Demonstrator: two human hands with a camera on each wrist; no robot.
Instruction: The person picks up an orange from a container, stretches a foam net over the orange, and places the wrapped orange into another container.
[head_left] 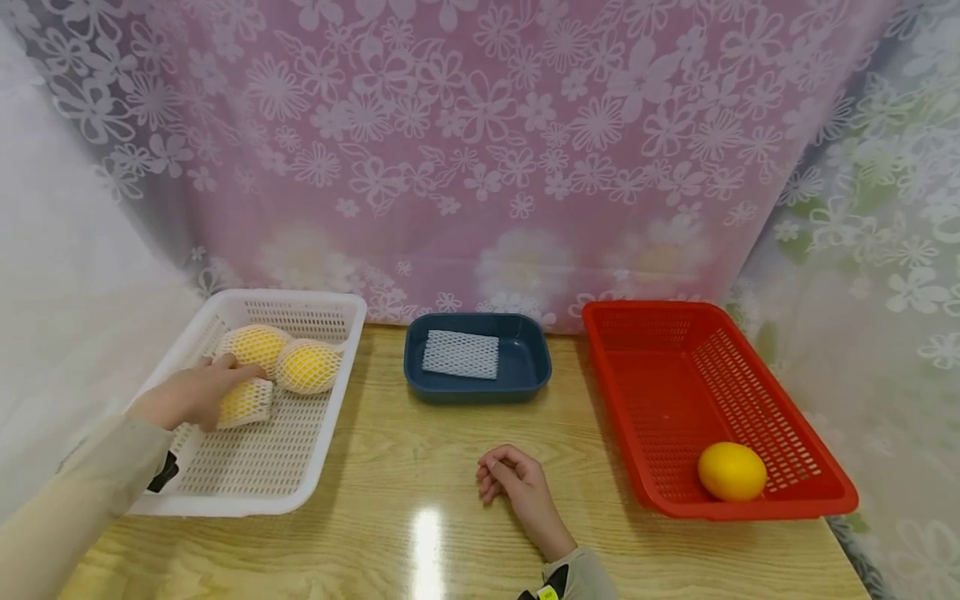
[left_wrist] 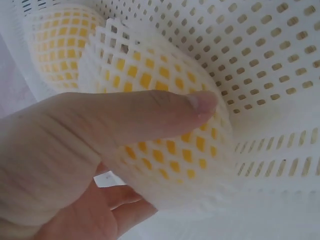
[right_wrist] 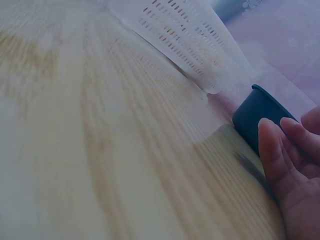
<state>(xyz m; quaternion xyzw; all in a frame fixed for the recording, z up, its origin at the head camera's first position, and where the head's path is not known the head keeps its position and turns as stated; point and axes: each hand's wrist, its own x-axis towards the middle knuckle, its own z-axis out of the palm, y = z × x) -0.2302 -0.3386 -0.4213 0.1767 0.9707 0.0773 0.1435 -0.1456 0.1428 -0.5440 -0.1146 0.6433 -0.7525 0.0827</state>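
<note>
In the white basket point(head_left: 277, 467) at the left, my left hand point(head_left: 191, 394) grips a yellow fruit in a white foam net point(left_wrist: 145, 75). The left wrist view shows the thumb laid across the net and the other fingers underneath, partly hidden. Two more netted yellow fruits point(head_left: 309, 367) lie beside it towards the basket's back. My right hand point(head_left: 525, 500) is over the wooden table in the middle, fingers loosely curled and holding nothing. Ahead of it stands a dark blue tray point(head_left: 525, 367) with a flat white foam net point(head_left: 461, 354) inside.
A red basket point(head_left: 645, 400) stands on the right, with one bare yellow-orange fruit point(head_left: 732, 472) in its near right corner. A pink flowered curtain point(head_left: 480, 167) hangs behind the wooden table point(head_left: 360, 533).
</note>
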